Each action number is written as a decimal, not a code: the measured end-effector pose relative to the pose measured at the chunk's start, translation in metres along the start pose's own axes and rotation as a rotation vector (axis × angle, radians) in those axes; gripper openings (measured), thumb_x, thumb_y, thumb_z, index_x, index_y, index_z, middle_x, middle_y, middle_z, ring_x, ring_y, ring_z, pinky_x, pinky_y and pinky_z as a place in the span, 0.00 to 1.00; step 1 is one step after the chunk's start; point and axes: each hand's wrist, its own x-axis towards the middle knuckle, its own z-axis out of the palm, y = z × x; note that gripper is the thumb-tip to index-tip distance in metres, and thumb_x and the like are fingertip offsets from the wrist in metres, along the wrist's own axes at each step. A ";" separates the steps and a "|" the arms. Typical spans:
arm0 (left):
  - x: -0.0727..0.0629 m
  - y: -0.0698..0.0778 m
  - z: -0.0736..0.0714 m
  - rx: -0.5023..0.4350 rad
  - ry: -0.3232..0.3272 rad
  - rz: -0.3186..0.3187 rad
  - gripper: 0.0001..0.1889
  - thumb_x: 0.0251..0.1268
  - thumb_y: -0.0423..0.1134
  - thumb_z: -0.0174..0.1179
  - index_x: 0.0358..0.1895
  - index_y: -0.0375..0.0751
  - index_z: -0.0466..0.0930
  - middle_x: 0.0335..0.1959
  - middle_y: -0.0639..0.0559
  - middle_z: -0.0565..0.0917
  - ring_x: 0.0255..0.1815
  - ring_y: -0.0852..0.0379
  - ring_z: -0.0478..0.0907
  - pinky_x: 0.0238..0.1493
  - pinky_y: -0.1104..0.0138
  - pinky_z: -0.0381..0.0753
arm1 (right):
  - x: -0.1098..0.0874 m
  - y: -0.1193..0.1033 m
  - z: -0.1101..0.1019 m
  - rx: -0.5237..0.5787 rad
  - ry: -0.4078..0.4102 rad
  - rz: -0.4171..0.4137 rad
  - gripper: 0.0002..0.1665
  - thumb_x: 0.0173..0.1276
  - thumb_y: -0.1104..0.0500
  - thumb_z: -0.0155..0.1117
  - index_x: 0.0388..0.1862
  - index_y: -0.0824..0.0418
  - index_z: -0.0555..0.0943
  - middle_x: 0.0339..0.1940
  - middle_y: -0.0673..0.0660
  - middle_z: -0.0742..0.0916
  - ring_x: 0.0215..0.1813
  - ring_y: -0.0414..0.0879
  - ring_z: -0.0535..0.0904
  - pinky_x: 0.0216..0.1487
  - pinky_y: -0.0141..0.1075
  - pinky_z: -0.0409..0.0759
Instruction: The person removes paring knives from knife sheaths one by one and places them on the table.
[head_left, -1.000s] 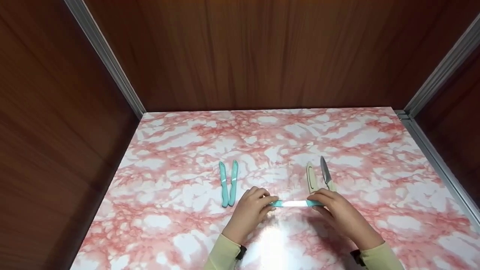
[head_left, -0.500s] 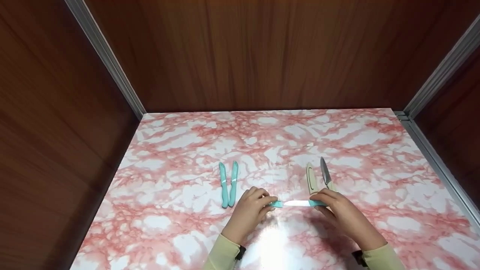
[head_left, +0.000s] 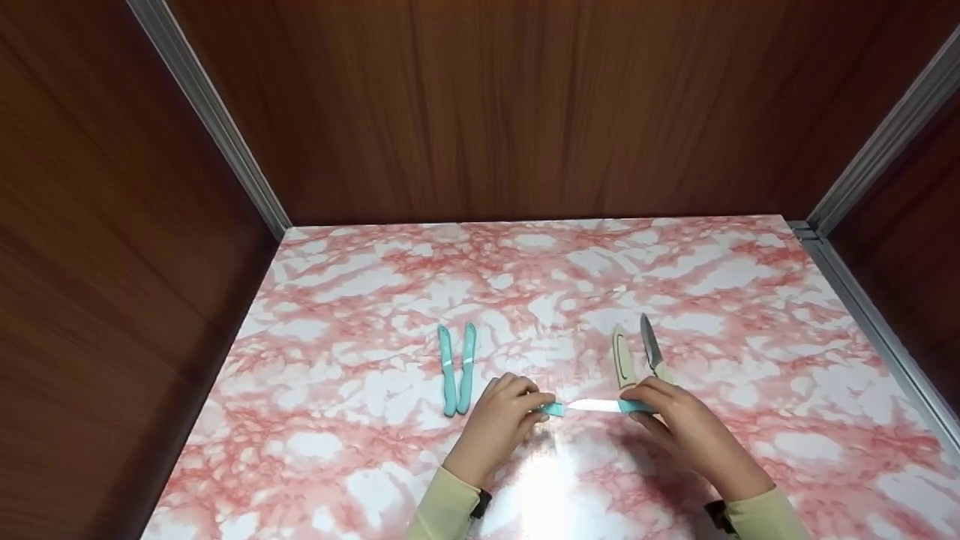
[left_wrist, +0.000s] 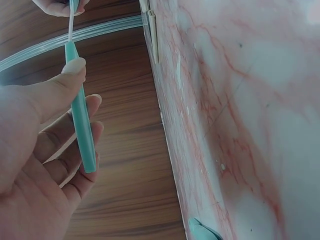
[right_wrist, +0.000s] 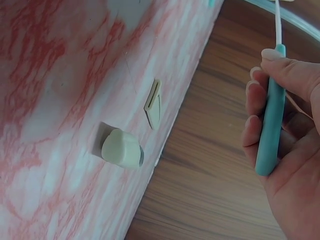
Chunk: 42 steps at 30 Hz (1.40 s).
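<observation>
My left hand (head_left: pixel 504 420) pinches a teal knife sheath (left_wrist: pixel 82 117) between thumb and fingers. In my right hand (head_left: pixel 679 424) is a small knife, gripped by its teal handle (right_wrist: pixel 272 120). Its bright blade (head_left: pixel 596 405) points left, with the tip right at the mouth of the sheath. The knife and sheath lie in one line above the table, in front of the body. Just beyond the right hand lie a cream sheath (head_left: pixel 624 358) and a cream-handled knife (right_wrist: pixel 121 148) with its grey blade (head_left: pixel 651 341) bare, pointing away.
Two teal sheathed knives, one (head_left: pixel 448 375) beside the other (head_left: pixel 466 371), lie side by side left of the hands. The table (head_left: pixel 360 480) has a red and white marbled top. Brown wooden panels (head_left: pixel 525 112) with metal edge strips stand around its back and sides.
My right hand has shifted slightly right with the knife, and the blade's pointed tip has come out of the sheath. The left hand has stayed in place.
</observation>
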 end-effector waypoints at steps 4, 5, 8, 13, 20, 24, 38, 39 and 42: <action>0.001 -0.001 0.001 0.001 -0.001 0.008 0.14 0.58 0.40 0.66 0.49 0.55 0.84 0.40 0.62 0.78 0.44 0.62 0.72 0.49 0.71 0.70 | 0.001 0.000 -0.001 -0.025 0.022 0.007 0.23 0.55 0.72 0.71 0.48 0.54 0.80 0.40 0.42 0.79 0.38 0.34 0.76 0.37 0.31 0.79; 0.002 0.000 0.001 0.002 -0.002 0.009 0.14 0.58 0.40 0.66 0.49 0.56 0.84 0.40 0.63 0.78 0.44 0.62 0.72 0.49 0.71 0.70 | 0.001 0.000 -0.001 -0.033 0.028 0.010 0.23 0.54 0.72 0.71 0.48 0.54 0.80 0.40 0.41 0.79 0.37 0.33 0.76 0.37 0.30 0.79; 0.003 0.000 0.000 -0.001 -0.008 0.010 0.14 0.58 0.41 0.66 0.48 0.57 0.84 0.40 0.63 0.78 0.44 0.63 0.71 0.50 0.71 0.70 | 0.001 0.001 -0.002 -0.058 0.040 0.025 0.23 0.54 0.71 0.72 0.47 0.54 0.81 0.39 0.41 0.78 0.36 0.32 0.75 0.35 0.29 0.78; 0.005 0.001 -0.001 0.002 -0.032 0.019 0.13 0.59 0.42 0.65 0.48 0.58 0.84 0.40 0.63 0.77 0.42 0.63 0.70 0.50 0.71 0.69 | 0.004 0.001 -0.004 -0.088 0.046 0.071 0.21 0.55 0.68 0.73 0.47 0.53 0.81 0.38 0.42 0.79 0.37 0.32 0.77 0.35 0.30 0.80; 0.009 0.000 -0.001 0.027 -0.056 0.066 0.13 0.59 0.43 0.65 0.48 0.58 0.84 0.41 0.63 0.76 0.43 0.64 0.70 0.50 0.71 0.69 | 0.007 0.001 -0.004 -0.145 0.102 0.101 0.16 0.56 0.63 0.74 0.43 0.56 0.82 0.35 0.45 0.80 0.33 0.35 0.74 0.32 0.35 0.78; 0.011 -0.001 0.001 0.042 -0.059 0.091 0.13 0.59 0.42 0.66 0.47 0.57 0.84 0.42 0.62 0.76 0.44 0.63 0.70 0.49 0.71 0.68 | 0.010 0.001 -0.003 -0.167 0.143 0.127 0.16 0.54 0.64 0.75 0.41 0.58 0.82 0.34 0.48 0.81 0.34 0.39 0.75 0.32 0.39 0.78; 0.028 -0.002 0.006 0.056 -0.073 0.184 0.11 0.55 0.42 0.67 0.43 0.56 0.84 0.38 0.62 0.78 0.41 0.64 0.71 0.47 0.73 0.69 | 0.022 -0.007 0.006 -0.124 0.170 0.330 0.12 0.57 0.64 0.72 0.39 0.59 0.82 0.30 0.50 0.81 0.31 0.42 0.75 0.30 0.40 0.77; 0.029 -0.002 0.007 0.066 -0.071 0.191 0.11 0.55 0.42 0.68 0.42 0.56 0.85 0.37 0.62 0.78 0.41 0.64 0.71 0.46 0.73 0.69 | 0.023 -0.008 0.007 -0.119 0.168 0.343 0.12 0.57 0.64 0.72 0.40 0.59 0.82 0.30 0.50 0.81 0.31 0.42 0.75 0.30 0.40 0.76; 0.032 -0.002 0.009 0.093 -0.072 0.207 0.10 0.54 0.44 0.68 0.41 0.56 0.85 0.37 0.62 0.78 0.40 0.63 0.71 0.44 0.72 0.69 | 0.027 -0.010 0.010 -0.095 0.161 0.384 0.11 0.58 0.65 0.71 0.40 0.59 0.82 0.29 0.50 0.80 0.28 0.42 0.73 0.28 0.39 0.75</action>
